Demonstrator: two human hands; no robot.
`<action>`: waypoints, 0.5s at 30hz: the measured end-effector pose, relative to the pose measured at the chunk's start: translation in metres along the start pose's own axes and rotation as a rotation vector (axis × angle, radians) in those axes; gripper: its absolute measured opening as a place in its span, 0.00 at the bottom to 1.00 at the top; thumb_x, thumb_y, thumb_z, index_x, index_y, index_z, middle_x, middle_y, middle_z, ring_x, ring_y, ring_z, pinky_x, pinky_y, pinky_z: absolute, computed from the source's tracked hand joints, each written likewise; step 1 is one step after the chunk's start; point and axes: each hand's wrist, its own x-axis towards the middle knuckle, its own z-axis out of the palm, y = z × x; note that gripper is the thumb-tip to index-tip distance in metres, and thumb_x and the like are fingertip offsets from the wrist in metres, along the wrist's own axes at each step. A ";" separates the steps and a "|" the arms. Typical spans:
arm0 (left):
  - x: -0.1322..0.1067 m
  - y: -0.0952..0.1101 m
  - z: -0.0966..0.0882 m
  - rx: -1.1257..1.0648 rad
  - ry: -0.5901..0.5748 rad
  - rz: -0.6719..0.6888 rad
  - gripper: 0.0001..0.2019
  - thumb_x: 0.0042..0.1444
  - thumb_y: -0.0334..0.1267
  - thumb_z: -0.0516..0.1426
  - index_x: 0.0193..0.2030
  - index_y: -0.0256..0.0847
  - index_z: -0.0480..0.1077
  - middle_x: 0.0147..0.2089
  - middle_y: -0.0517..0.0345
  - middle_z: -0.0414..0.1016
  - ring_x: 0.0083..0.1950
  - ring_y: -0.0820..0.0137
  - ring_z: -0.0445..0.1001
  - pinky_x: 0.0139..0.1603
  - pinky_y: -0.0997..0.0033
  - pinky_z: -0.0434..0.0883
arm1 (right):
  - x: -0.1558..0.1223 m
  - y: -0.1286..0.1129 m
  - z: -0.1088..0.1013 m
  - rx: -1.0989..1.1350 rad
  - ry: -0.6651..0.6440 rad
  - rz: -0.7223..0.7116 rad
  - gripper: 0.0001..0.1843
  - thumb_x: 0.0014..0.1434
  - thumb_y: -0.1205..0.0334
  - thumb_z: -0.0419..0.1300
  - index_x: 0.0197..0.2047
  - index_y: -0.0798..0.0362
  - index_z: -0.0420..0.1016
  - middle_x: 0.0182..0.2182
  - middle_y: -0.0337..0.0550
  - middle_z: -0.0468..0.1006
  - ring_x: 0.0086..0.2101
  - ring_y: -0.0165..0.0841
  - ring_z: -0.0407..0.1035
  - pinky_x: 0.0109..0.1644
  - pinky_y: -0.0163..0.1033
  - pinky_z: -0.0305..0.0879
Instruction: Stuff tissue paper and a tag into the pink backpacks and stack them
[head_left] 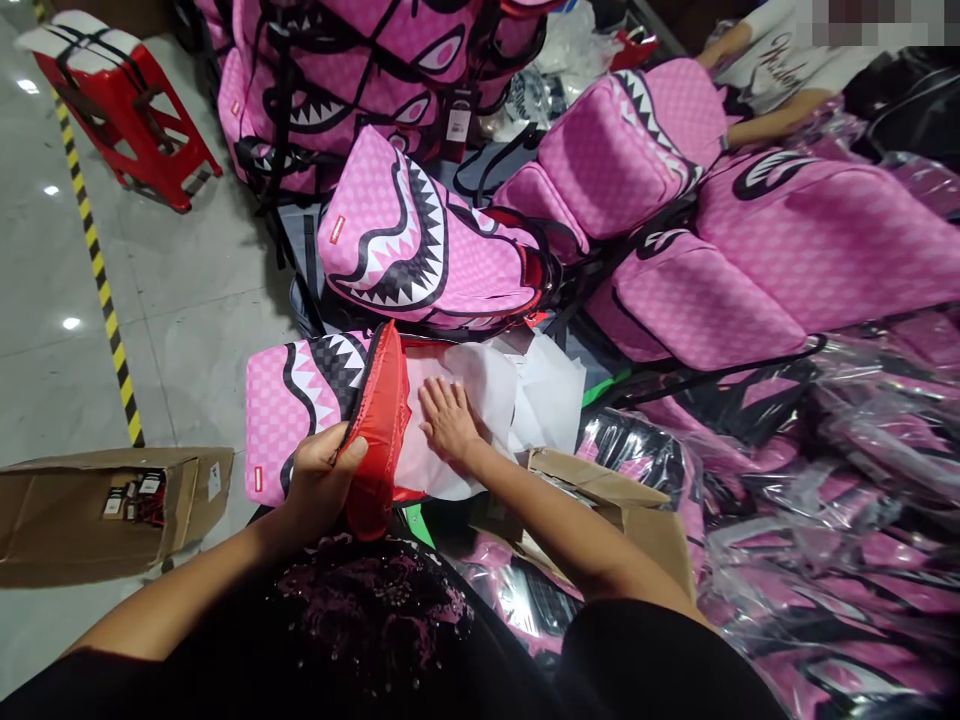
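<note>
In front of me lies a pink checkered backpack (266, 405) with a shark-mouth print, its front panel folded back to bare a red lining (379, 440). My left hand (322, 465) grips the edge of that opened panel, thumb over the red fabric. White sheet padding (551, 390) lies in the backpack's opening and sticks out past its right end. My right hand (450, 420) rests flat on the padding with fingers spread. Just beyond, a second pink shark-print backpack (412, 235) lies on its back, close to the one I hold.
Stacked pink backpacks (337, 90) stand at the back. More pink backpacks (712, 290) and plastic-wrapped ones (847, 560) crowd the right. An open carton (75, 510) with tags sits left, another carton (652, 540) near my right forearm. A red stool (150, 130) stands far left. Another person's arm (780, 115) reaches in.
</note>
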 end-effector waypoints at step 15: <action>0.002 -0.007 0.007 -0.176 -0.083 -0.018 0.19 0.66 0.44 0.55 0.25 0.37 0.64 0.23 0.64 0.58 0.25 0.77 0.55 0.24 0.77 0.55 | 0.061 0.018 0.009 -0.067 -0.047 -0.186 0.36 0.67 0.50 0.50 0.73 0.59 0.54 0.73 0.60 0.47 0.71 0.55 0.42 0.73 0.66 0.35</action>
